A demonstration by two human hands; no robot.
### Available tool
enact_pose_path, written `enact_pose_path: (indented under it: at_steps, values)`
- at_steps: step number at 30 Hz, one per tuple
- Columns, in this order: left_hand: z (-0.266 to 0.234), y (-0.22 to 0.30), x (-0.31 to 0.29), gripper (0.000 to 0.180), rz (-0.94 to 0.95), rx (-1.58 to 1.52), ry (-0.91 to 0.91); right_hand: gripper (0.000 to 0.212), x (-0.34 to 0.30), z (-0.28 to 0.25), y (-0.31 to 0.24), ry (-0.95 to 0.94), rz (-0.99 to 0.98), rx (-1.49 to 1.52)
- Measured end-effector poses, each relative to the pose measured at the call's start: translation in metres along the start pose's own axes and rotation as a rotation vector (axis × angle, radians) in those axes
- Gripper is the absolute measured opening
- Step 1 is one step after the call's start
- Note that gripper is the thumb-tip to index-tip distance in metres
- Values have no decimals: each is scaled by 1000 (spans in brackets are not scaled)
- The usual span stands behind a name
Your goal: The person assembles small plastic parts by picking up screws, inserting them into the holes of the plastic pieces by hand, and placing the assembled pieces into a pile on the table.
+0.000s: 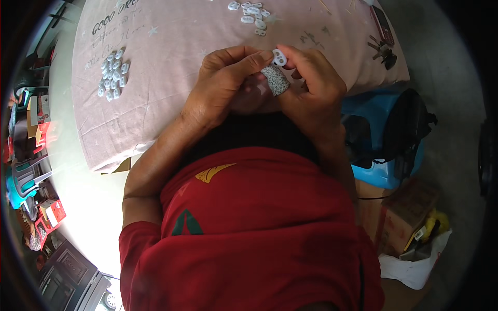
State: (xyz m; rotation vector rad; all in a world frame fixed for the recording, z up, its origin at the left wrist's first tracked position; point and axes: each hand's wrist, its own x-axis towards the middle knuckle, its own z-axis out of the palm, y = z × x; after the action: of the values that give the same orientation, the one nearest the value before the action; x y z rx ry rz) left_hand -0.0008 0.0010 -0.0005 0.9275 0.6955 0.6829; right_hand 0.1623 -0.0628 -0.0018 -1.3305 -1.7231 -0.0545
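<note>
Between my two hands, at the near edge of the cloth-covered table, is a small white oval plastic piece with two holes (279, 57). My left hand (223, 78) pinches its left side with thumb and fingertips. On the other side, the bent fingers of my right hand (317, 75) close on the piece. Just below it shows a grey speckled fabric band (277, 81), seemingly wrapped round my right thumb. Many similar white pieces (112, 75) lie in a pile on the left of the table. A second, looser group of white pieces (251, 14) lies at the far side.
Keys (383, 51) and a dark red phone (382, 26) rest by the table's right edge. A pink printed tablecloth (161, 78) covers the table. Beside me on the right are a blue and black object (381, 124) and a cardboard box (407, 217). Stools (28, 179) stand far left.
</note>
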Motion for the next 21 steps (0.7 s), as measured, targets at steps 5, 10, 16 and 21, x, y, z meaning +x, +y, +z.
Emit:
enact_pose_path:
  at_steps: [5, 10, 16, 21]
  values:
    - [1, 2, 4, 20, -30, -1, -37, 38, 2, 0, 1, 16, -78, -17]
    - [1, 0, 2, 21, 19, 10, -3, 36, 3, 2, -3, -8, -52, -105]
    - [-3, 1, 4, 22, 16, 64, -31, 41, 1, -1, 6, -58, -144, -136]
    - [-1, 1, 1, 22, 24, -1, 17, 40, 7, -3, -2, -86, -97, -109]
